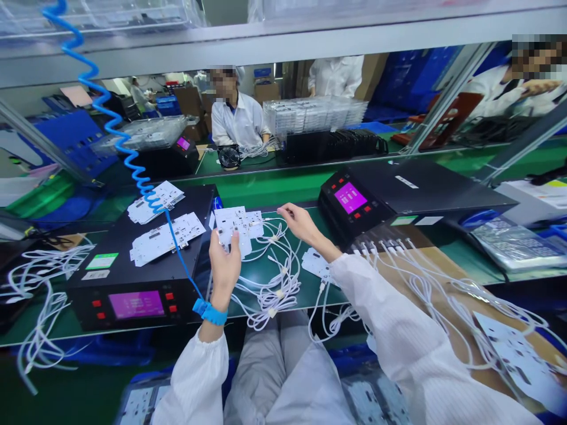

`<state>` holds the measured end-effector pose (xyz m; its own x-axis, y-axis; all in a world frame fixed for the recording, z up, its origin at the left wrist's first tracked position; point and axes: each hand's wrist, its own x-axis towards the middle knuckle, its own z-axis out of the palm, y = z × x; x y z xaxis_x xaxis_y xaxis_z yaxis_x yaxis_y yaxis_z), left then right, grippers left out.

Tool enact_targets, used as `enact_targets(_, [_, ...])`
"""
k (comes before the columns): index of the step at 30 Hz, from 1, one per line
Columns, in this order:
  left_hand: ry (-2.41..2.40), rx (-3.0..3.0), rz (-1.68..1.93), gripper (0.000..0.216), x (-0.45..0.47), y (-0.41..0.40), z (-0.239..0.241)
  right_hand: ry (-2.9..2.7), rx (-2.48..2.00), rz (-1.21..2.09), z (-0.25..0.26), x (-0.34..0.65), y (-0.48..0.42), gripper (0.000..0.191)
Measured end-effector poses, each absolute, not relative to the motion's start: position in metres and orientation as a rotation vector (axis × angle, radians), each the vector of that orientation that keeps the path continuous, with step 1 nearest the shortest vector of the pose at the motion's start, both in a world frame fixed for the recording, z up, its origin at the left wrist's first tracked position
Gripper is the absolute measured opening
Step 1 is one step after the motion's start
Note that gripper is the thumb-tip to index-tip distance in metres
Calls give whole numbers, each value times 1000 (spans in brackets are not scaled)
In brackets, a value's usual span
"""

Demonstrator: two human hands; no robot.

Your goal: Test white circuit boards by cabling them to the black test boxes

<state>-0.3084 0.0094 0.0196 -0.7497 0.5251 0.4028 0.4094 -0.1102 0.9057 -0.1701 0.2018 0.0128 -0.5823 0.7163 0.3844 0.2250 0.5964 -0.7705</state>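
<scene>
My left grip (225, 260) is clamped on a white circuit board (229, 221), thumb on its near edge, just right of the left black box (124, 276) and over the green table (257, 274). A white cable plug meets the board's right side. My right grip (303, 223) is raised just right of that plug, fingers curled in; I cannot tell whether they pinch anything. Bundled white cables (277, 295) lie between my arms, near the table's edge. More circuit boards (159, 239) rest on the left box. Another board (313, 263) lies by my right forearm, nearer than the right black box (425, 189).
</scene>
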Motion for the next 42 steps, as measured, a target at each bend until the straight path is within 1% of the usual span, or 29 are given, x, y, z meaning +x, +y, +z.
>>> enact_targets(3, [2054,1122,1928,35,-305,12,19,-2011,-608,894,26,-177,171,33])
enact_targets(5, [2070,1147,1894,30,-301,14,18,-1993,-479,866,35,-184,148,26])
enact_targets(10, [2091,1200,1824,24,-293,15,20,-2024,-254,842,41,-198,107,19])
enact_targets(15, [2026,1248,1847,20,-291,12,20,-2011,-258,796,35,-201,96,12])
enact_targets(19, [2019,1231,1835,21,-290,10,21,-2001,-273,775,36,-202,93,11])
enact_targets(26, [2018,1224,1796,18,-283,8,24,-2039,-281,737,38,-203,89,17])
enact_targets(34, [2014,1234,1840,25,-285,9,28,-1987,-303,731,41,-200,86,11])
enact_targets(42, [2085,1243,1780,19,-282,7,27,-1976,-270,680,38,-201,88,11])
